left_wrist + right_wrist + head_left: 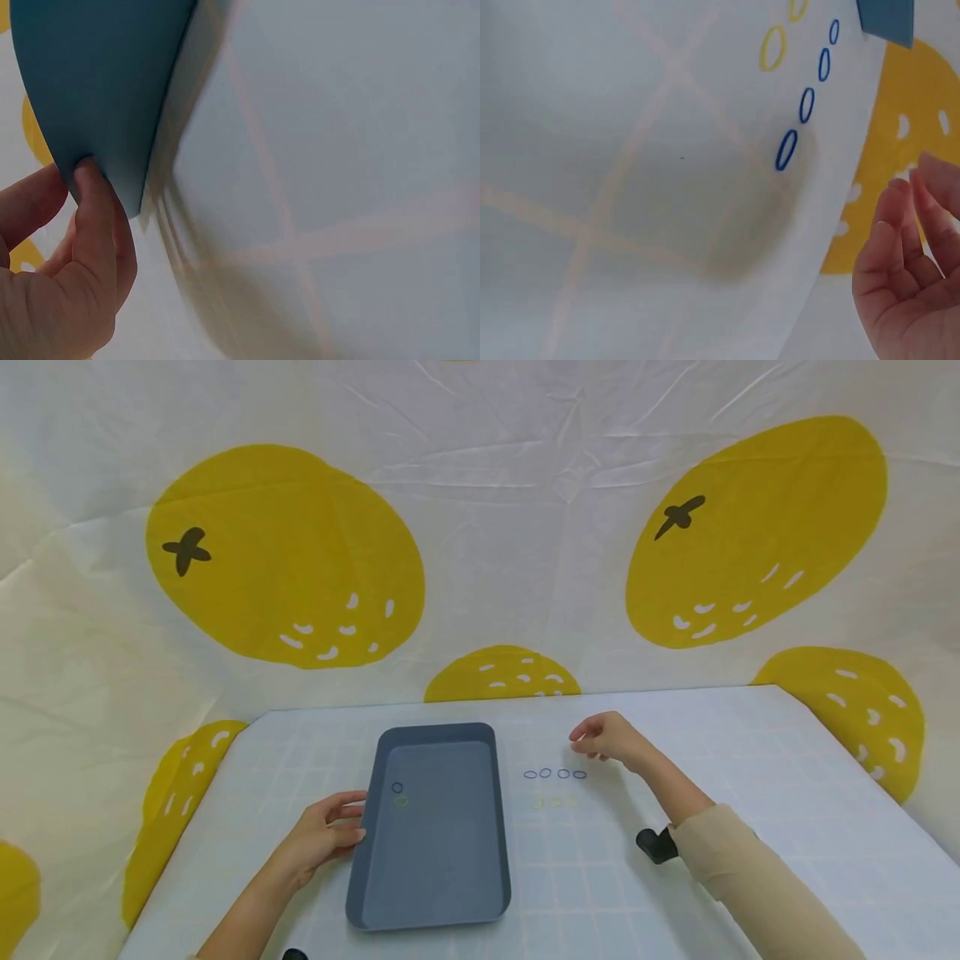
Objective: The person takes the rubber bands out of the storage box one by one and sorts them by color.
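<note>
A grey-blue tray (427, 893) lies on the table with a dark ring (397, 787) and a pale yellow ring (402, 802) in it. My left hand (352, 827) rests its fingers against the tray's left rim; the left wrist view shows fingertips (90, 180) on the tray's edge (97, 82). To the right of the tray lies a row of several blue rings (555, 773) and, nearer me, a row of yellow rings (555, 802). My right hand (581, 743) hovers just beyond the blue rings (786, 150) with fingers (900, 217) relaxed, holding nothing.
The table wears a white cloth with a pale grid (750, 760). A white backdrop printed with yellow fruit (285, 560) encloses the back and sides. A black wrist mount (656, 845) sits on my right forearm. A tray corner (889, 19) and a yellow ring (772, 48) show in the right wrist view.
</note>
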{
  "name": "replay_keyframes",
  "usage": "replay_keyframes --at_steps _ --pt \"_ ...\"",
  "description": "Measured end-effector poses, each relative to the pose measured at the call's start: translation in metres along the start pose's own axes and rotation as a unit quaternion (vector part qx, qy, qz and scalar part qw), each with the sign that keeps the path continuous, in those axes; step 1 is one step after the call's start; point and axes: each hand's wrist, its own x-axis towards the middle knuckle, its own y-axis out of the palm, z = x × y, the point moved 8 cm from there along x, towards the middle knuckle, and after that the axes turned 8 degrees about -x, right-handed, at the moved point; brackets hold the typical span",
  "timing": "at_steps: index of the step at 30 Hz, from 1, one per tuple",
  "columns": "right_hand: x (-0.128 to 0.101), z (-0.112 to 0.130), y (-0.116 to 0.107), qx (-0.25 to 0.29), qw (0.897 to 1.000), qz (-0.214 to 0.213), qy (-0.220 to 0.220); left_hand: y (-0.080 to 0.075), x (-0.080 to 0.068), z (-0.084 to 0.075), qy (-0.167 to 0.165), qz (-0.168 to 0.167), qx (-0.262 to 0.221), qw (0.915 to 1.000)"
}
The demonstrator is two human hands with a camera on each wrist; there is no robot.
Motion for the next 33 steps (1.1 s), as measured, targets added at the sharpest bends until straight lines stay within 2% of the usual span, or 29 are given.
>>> replay_keyframes --at_steps 9,17,24,33 --pt "0.004 0.039 -0.003 0.013 0.999 0.013 -0.038 0.003 0.002 -0.001 0.0 0.002 -0.003 1.0" --pt "0.011 0.076 0.003 0.02 0.996 0.022 -0.083 0.002 0.002 -0.003 0.0 0.003 0.004 1.0" --pt "0.016 0.106 0.02 0.032 0.994 0.032 -0.103 0.001 0.001 -0.003 -0.003 0.0 0.005 1.0" --pt "0.024 0.129 0.05 0.036 0.992 0.049 -0.109 0.001 -0.001 -0.002 -0.004 -0.001 0.005 1.0"
